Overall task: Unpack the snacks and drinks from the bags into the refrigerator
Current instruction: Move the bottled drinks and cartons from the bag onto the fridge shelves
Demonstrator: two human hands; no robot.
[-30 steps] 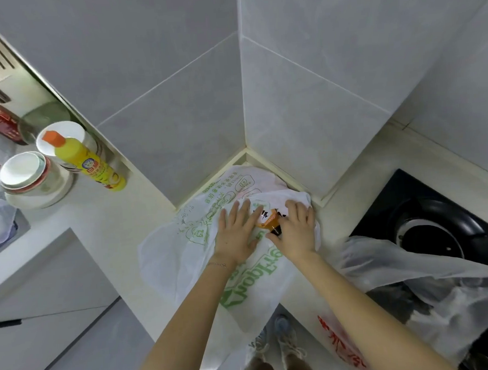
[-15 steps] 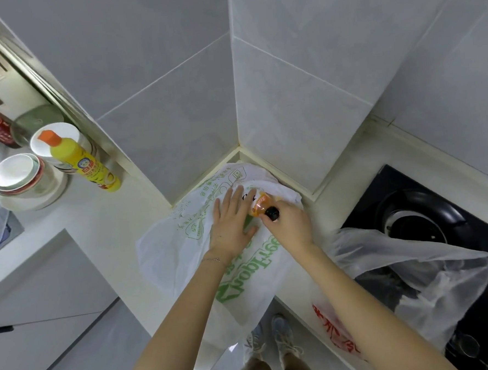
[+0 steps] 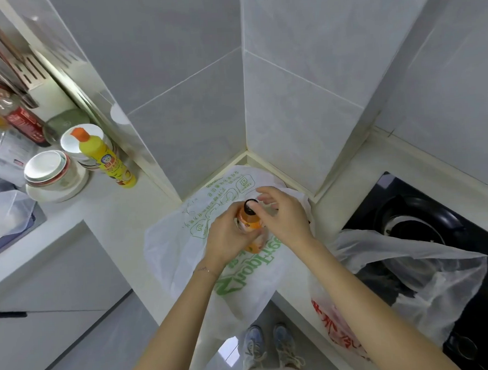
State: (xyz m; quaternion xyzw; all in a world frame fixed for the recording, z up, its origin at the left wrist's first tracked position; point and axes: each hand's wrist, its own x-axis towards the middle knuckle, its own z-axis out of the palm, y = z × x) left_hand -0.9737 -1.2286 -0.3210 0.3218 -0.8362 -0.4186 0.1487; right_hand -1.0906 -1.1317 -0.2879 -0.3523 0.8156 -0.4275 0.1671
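A white plastic bag with green print [image 3: 183, 240] lies in the corner of the counter. Above it my left hand [image 3: 226, 237] grips a small orange drink bottle [image 3: 249, 223] with a black cap, held upright. My right hand [image 3: 285, 219] hovers right beside the bottle's cap, fingers spread and loosely curled; it holds nothing. A second, translucent bag with red print [image 3: 408, 275] lies to the right, draped over the counter edge and the stove.
A black gas stove [image 3: 427, 219] sits at the right. On the left counter stand a yellow bottle with an orange cap [image 3: 104, 156], stacked white bowls [image 3: 52, 172], sauce bottles [image 3: 18, 118] and a plastic container [image 3: 4, 216]. Tiled walls close the corner behind the bag.
The orange bottle has come up out of the green-printed bag. It passed from my right hand to my left, and my right hand let go and opened beside the cap.
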